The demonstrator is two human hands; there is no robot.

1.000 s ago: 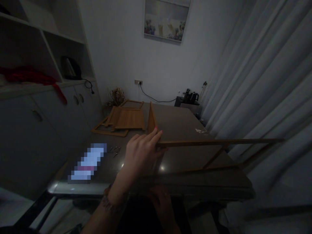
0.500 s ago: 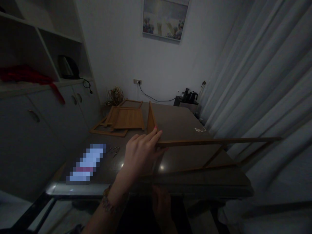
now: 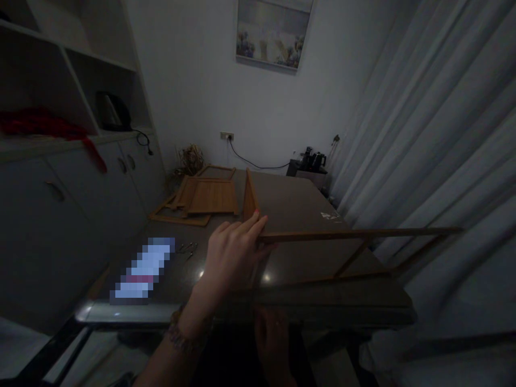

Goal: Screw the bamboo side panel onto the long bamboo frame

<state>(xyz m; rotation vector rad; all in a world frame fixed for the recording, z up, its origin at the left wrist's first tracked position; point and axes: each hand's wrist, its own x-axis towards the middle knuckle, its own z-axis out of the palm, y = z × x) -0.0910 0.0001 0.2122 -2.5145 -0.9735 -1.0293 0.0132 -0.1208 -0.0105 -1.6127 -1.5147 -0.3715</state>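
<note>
My left hand point(image 3: 234, 244) is closed around the corner where a long wooden frame point(image 3: 346, 235) meets an upright wooden panel point(image 3: 250, 196). The frame stands on edge and stretches to the right, past the table's side. The panel points away from me, beyond my fingers. Low at the table's near edge, my right hand point(image 3: 272, 333) is in shadow with its fingers curled; what they hold, if anything, is hidden. Several small metal screws point(image 3: 188, 248) lie left of my left wrist.
Flat wooden panels point(image 3: 212, 196) and frames are stacked at the far left of the brown table point(image 3: 290, 193). A phone with a blurred screen point(image 3: 145, 269) lies at the near left. A curtain point(image 3: 435, 134) hangs along the right side, and cabinets point(image 3: 84, 188) line the left.
My right hand has shifted slightly right and turned at the table edge. The frame's far end has moved a little left. My left hand keeps its hold.
</note>
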